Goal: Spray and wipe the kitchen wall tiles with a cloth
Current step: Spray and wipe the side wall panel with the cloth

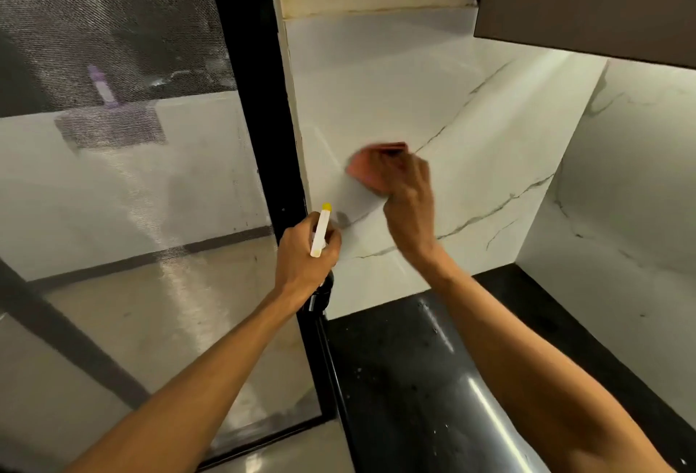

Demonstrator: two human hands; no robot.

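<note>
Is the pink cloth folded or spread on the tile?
Likely folded: the pink cloth is a compact pad pressed to the white veined wall tile by the right hand, layered edges at its top. Blur hides more.

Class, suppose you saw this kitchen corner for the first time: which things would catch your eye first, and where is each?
The right hand holds a blurred pink cloth against the white veined wall tile, mid-frame. Just lower left, the left hand grips a spray bottle with a yellow nozzle, beside the black window frame. A speckled black countertop lies below.
</note>
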